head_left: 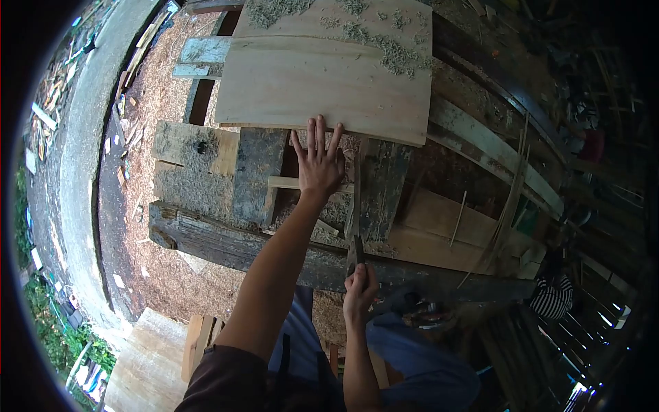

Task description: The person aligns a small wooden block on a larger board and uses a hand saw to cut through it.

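Note:
A wide pale wooden board (322,86) lies across dark, weathered bench planks, with wood shavings (398,55) on its far part. My left hand (320,161) is open, fingers spread, fingertips at the near edge of the board. Below and to the right, my right hand (360,292) is closed around the handle of a handsaw (356,206). The saw's narrow-looking blade points away from me, and its far end reaches up near the board's near edge. A thin light wooden strip (285,182) runs under or behind my left wrist.
A thick dark beam (206,230) forms the bench's near side. Thin loose strips (504,220) and a flat brown board (439,226) lie at the right. Sawdust (213,288) covers the ground. Stacked wood blocks (199,343) and a pale sheet (147,364) are at the lower left.

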Demonstrator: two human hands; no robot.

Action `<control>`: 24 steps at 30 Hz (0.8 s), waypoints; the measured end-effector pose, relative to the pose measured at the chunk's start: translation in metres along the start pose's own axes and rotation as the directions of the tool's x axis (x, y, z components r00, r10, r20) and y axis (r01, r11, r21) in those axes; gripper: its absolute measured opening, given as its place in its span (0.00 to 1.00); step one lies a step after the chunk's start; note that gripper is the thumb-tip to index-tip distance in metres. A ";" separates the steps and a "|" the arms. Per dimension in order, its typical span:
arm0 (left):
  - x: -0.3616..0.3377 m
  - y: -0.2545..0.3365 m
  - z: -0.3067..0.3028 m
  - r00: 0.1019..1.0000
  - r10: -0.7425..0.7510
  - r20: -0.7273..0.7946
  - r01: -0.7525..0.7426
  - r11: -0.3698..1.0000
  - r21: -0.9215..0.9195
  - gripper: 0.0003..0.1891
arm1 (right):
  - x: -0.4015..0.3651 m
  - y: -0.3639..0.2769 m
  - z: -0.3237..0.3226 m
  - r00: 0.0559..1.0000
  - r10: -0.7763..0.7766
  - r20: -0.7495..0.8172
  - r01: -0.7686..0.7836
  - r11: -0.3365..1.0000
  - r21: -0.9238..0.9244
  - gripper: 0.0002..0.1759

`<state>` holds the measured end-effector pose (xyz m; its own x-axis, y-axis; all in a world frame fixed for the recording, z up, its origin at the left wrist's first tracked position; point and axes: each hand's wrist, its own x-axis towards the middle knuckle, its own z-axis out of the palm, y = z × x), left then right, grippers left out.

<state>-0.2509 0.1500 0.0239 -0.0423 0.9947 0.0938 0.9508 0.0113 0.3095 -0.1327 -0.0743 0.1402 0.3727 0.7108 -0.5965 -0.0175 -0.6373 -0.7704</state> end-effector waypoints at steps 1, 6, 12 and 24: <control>0.000 0.001 -0.002 0.999 0.004 0.033 -0.006 0.998 0.057 0.36 | 0.000 0.001 -0.001 1.000 -0.021 0.023 0.021 1.000 0.019 0.22; -0.001 -0.001 -0.004 0.998 -0.001 0.063 -0.008 0.991 0.131 0.35 | -0.013 0.013 -0.006 0.999 -0.045 0.016 0.045 0.999 -0.007 0.22; 0.000 -0.001 -0.004 0.999 0.004 0.045 -0.010 0.992 0.124 0.36 | -0.013 0.009 -0.008 1.000 -0.028 -0.011 0.028 1.000 0.000 0.24; 0.000 0.000 -0.003 1.000 0.007 0.022 -0.010 0.992 0.127 0.36 | 0.008 0.023 0.003 0.994 -0.106 -0.003 0.106 0.994 0.041 0.23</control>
<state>-0.2516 0.1494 0.0270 -0.0287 0.9967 0.0755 0.9825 0.0142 0.1858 -0.1327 -0.0825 0.1167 0.3757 0.7733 -0.5108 -0.0162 -0.5456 -0.8379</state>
